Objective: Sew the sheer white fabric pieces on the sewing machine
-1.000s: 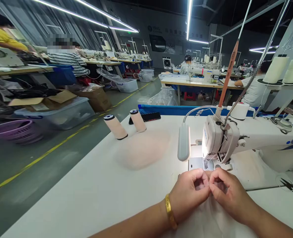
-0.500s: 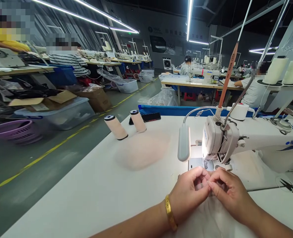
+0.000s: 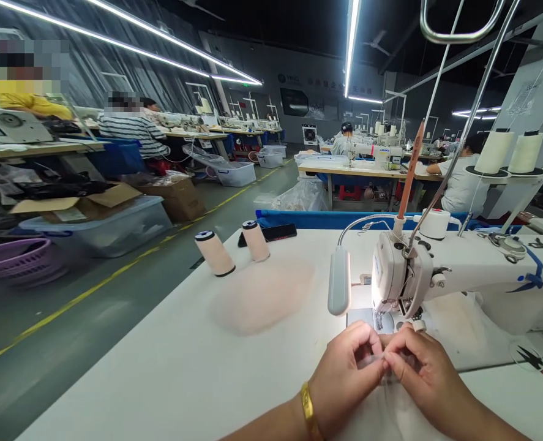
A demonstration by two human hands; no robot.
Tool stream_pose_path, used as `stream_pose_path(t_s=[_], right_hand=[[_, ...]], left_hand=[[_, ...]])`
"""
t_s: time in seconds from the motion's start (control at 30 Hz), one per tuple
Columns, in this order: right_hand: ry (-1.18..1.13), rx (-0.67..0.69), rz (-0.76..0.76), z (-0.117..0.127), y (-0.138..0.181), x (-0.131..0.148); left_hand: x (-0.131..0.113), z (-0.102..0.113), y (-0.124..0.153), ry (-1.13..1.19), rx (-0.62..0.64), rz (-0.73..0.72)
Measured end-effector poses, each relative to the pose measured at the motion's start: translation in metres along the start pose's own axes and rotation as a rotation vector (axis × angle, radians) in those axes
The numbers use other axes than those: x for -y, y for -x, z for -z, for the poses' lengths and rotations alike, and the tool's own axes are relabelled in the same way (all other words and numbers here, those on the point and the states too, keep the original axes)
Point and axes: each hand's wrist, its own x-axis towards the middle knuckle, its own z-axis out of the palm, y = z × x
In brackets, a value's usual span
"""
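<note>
Lower right: your left hand (image 3: 344, 373) and right hand (image 3: 418, 373) both pinch thin white cloth (image 3: 390, 407) (soft, creased), sewing machine (image 3: 436, 275) just above; two smooth spools (image 3: 215, 253) mid-frame.

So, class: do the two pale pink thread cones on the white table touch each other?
Apart. The head view shows bare table between the nearer cone and the farther cone.

A garment factory floor: rows of tables (image 3: 234, 112) with sewing machines (image 3: 381, 153) run back under long strip lights (image 3: 351, 43). Seated workers (image 3: 131, 125) sew at them. Thread cones (image 3: 494, 152), spools (image 3: 213, 252), plastic bins (image 3: 237, 173) and a marked aisle (image 3: 115, 269) fill the hall.
</note>
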Motion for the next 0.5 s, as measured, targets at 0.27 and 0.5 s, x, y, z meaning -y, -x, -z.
stream_pose_path(t_s=[0.27,0.5], right_hand=[[0.035,0.035,0.020,-0.001,0.001,-0.007],[0.049,0.032,0.086,-0.005,0.007,-0.023]], left_hand=[[0.001,0.001,-0.002,0.076,0.074,0.043],[0.007,0.001,0.002,0.110,0.074,0.067]])
